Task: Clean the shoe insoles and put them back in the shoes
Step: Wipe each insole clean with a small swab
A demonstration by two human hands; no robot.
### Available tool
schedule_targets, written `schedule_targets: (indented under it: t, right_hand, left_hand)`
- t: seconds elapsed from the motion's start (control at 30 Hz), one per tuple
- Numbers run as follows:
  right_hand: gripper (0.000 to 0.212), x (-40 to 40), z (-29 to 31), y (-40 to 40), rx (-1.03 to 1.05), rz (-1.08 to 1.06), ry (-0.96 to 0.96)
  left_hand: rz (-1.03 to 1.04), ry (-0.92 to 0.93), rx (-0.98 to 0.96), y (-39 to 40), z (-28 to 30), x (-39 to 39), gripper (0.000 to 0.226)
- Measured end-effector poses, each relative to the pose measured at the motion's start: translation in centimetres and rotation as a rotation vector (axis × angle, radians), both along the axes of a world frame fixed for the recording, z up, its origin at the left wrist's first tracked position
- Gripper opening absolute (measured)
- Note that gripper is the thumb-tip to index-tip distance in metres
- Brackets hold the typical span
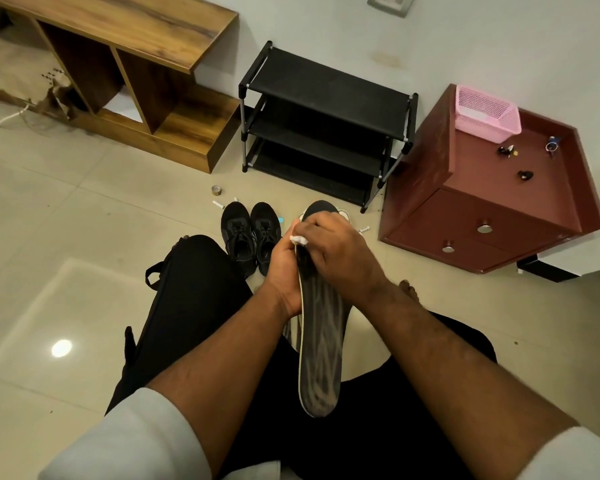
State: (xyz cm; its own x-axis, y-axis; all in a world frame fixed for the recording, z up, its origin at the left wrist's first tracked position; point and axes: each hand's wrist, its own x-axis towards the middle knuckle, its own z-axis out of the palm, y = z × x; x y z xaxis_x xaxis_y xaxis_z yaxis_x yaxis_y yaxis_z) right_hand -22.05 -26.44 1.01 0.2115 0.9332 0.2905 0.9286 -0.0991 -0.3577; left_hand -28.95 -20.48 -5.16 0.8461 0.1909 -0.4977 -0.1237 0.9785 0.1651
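Head view: at centre frame a long, thin dark-grey foam insole [321, 334] with pale streaks is held upright over the person's lap. The left hand [284, 268] cups its left edge, fingers wrapped behind it; a small white wad of tissue [298, 240] shows between the two hands, though which hand pinches it I cannot tell. The right hand [336, 247] lies curled over the insole's upper part.

The insole looks light, flexible and easily bent, so gripping it mid-length by the edges seems wisest.

The pair of black lace-up sneakers [252, 233] stands on the floor just above the hands. At upper right a pink perforated plastic basket [487, 114] sits on a maroon cabinet [482, 216]; its contents are hidden.
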Motion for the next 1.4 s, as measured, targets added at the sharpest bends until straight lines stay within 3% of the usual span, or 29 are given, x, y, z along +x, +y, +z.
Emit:
schedule_targets:
  t: [0.3, 0.5, 0.7, 0.83, 0.97, 1.17, 1.27, 1.4]
  right_hand:
    - [0.030, 0.0, -0.9, -2.4, -0.038, 0.110, -0.064]
    - [0.035, 1.6, 0.0, 0.0, -0.076, 0.013, -0.027]
    - [0.031, -1.1, -1.3, -3.3, -0.116, 0.133, 0.032]
    - [0.026, -0.5, -2.0, -3.6, -0.078, 0.143, -0.044]
    - [0.027, 2.6, -1.2, -0.6, -0.088, 0.070, -0.104]
    - [0.043, 5.0, 0.4, 1.9, -0.151, -0.041, -0.150]
    - [0.029, 3.5, -0.3, 0.3, -0.147, 0.023, -0.135]
    - [0.031, 0.7, -1.6, -3.7, -0.173, 0.120, -0.069]
  left_hand:
    - [-0.102, -0.010, 0.062, 0.3, -0.4, 0.0, 0.074]
    - [-0.035, -0.017, 0.000, -0.1, 0.1, 0.0, 0.067]
    - [-0.043, -0.011, 0.021, 1.0, -0.8, -0.1, 0.072]
    - [-0.040, 0.015, 0.032, 0.9, -0.9, 0.1, 0.072]
    - [-0.044, 0.014, 0.025, 0.1, -0.3, 0.2, 0.065]
    - [-0.089, 0.000, 0.118, 0.0, 0.8, 0.0, 0.085]
    - [-0.042, 0.018, 0.121, 0.4, 0.8, -0.2, 0.081]
    - [-0.025, 0.053, 0.127, 1.4, 0.6, -0.3, 0.082]
